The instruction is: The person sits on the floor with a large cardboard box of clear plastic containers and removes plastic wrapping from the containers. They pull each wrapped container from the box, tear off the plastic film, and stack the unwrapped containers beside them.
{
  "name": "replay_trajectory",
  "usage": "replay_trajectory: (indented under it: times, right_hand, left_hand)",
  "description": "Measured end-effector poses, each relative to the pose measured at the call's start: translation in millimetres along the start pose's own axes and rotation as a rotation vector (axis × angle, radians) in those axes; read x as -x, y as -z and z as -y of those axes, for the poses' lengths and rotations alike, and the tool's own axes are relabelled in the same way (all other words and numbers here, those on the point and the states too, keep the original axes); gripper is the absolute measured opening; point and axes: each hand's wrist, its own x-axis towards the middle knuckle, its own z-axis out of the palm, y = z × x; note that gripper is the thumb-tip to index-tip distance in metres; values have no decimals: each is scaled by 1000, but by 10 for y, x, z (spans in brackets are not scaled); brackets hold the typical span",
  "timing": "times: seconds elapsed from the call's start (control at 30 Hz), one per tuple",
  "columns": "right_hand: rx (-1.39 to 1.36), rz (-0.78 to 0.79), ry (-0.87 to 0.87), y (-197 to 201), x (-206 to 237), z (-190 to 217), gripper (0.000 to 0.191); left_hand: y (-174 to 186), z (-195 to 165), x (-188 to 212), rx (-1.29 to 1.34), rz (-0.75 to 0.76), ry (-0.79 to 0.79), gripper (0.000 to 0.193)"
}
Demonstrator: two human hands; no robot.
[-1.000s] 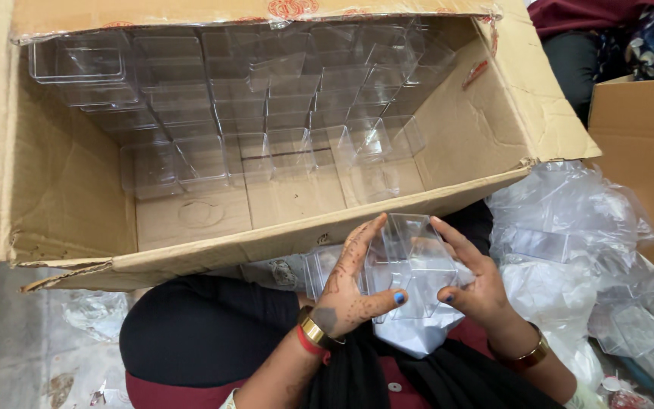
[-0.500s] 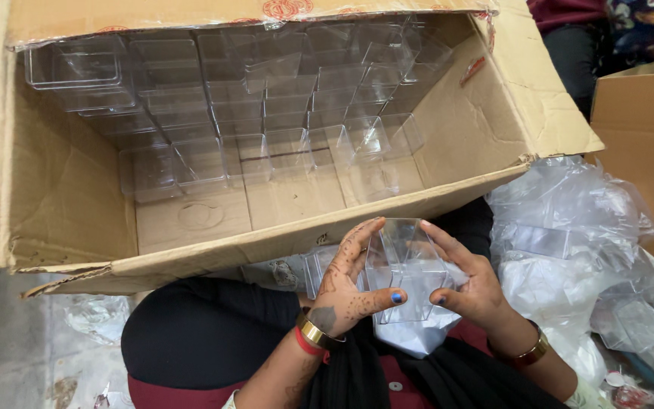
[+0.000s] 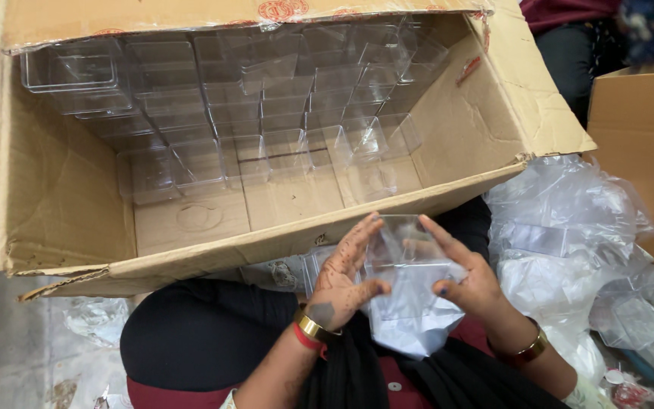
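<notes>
Head camera, looking down at a seated person's lap. The left hand [image 3: 342,284] and right hand [image 3: 467,284] hold one clear plastic box [image 3: 406,261] between them, just above the lap. The left hand's fingers [image 3: 357,242] are spread and pressed along the box's left side, thumb across its front. The right hand is open and flat against the right side, fingers [image 3: 440,238] pointing up and toward the left hand. Neither hand is closed into a fist; both are held about as far apart as the box is wide. Each wrist wears a gold bangle.

Under the box, resting on the lap, lies one crumpled clear plastic bag [image 3: 410,329].

Directly beyond the fingertips is the near wall of one large cardboard carton [image 3: 266,246], lying open toward the hands. Little room separates that edge from the fingertips. Inside it, clear boxes [image 3: 266,113] stand stacked in rows against the back; they are too many and too transparent to count. The carton floor nearest the hands is bare.

To the right of the right hand sits a heap of clear plastic wrapping [image 3: 569,227], close by. Beyond it stands a second cardboard carton [image 3: 641,144].
</notes>
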Motion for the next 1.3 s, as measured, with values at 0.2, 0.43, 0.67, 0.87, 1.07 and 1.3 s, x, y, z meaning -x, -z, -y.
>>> replay_trajectory:
  times: [0.2, 0.43, 0.67, 0.87, 1.07, 1.3]
  right_hand:
    - [-577, 165, -55, -73, -62, 0, 117]
    - [433, 17, -153, 136, -130, 16, 73]
    - [921, 38, -323, 411, -512, -782, 41]
    - [771, 87, 8, 378, -1051, -2032, 39]
    - [170, 209, -445, 353, -1091, -2439, 43]
    - [277, 317, -375, 436, -1208, -2482, 58]
  left_hand:
    - [-38, -117, -43, 211, 112, 205, 99]
    - [370, -633, 408, -62, -290, 230, 80]
    - [693, -562, 941, -915, -751, 358, 82]
    - [242, -436, 465, -1523, -778, -10, 67]
    - [148, -1062, -128, -1644, -628, -427, 35]
    - [1541, -1092, -2032, -1886, -2, 567, 54]
